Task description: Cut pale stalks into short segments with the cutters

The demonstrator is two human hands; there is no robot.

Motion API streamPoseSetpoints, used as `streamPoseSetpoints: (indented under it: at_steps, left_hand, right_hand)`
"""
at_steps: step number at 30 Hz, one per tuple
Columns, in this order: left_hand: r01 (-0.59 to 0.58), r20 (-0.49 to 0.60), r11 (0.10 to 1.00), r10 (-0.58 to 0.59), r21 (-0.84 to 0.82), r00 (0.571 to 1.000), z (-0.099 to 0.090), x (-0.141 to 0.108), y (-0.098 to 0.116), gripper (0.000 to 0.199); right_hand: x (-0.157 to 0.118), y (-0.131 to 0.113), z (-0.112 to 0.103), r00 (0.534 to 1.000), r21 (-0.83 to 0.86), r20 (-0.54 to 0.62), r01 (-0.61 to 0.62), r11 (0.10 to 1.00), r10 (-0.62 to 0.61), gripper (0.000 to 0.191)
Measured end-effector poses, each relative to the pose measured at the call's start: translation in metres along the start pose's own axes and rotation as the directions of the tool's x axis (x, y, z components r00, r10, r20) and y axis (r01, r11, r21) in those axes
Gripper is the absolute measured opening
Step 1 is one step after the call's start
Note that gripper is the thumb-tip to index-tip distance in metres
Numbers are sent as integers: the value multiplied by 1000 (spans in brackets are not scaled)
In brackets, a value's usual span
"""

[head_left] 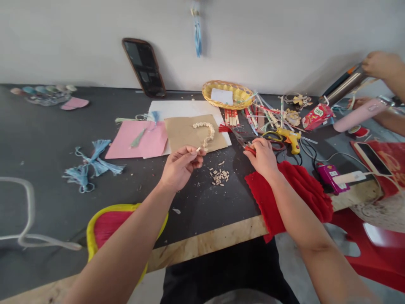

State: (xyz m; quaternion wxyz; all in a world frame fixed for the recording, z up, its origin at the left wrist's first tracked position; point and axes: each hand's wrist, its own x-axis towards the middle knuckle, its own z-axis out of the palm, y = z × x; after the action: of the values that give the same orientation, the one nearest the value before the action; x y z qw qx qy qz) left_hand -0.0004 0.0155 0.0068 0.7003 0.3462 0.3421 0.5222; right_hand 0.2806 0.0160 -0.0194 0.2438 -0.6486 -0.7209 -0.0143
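Many small pieces point(219, 176) lie between left fingers point(186, 158) pinching a pale bit point(198, 149) and right fingers point(261, 146) gripping a red-handled tool point(249, 150).

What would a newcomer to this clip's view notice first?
Probably the bright red cloth under the right forearm, at the table's front edge. Next, the yellow glue gun beyond the right hand, and the blue tassels lying left of the pink paper.

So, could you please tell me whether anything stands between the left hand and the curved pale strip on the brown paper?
Nothing visible does: the left hand, pinching a small pale piece, is right by the lower end of the curved pale strip on the brown paper.
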Motion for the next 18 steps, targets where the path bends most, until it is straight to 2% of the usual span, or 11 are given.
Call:
streamPoseSetpoints:
  at_steps: [14, 18]
  left_hand:
    - [23, -15, 1000, -23, 4, 1000, 1, 0, 3, 9]
    - [37, -6, 999, -37, 11, 999, 2, 0, 3, 10]
  right_hand:
    - [-3, 0, 1, 998, -23, 48, 48, 999, -46, 18]
    - [2, 2, -6, 999, 21, 43, -11, 1000, 10, 24]
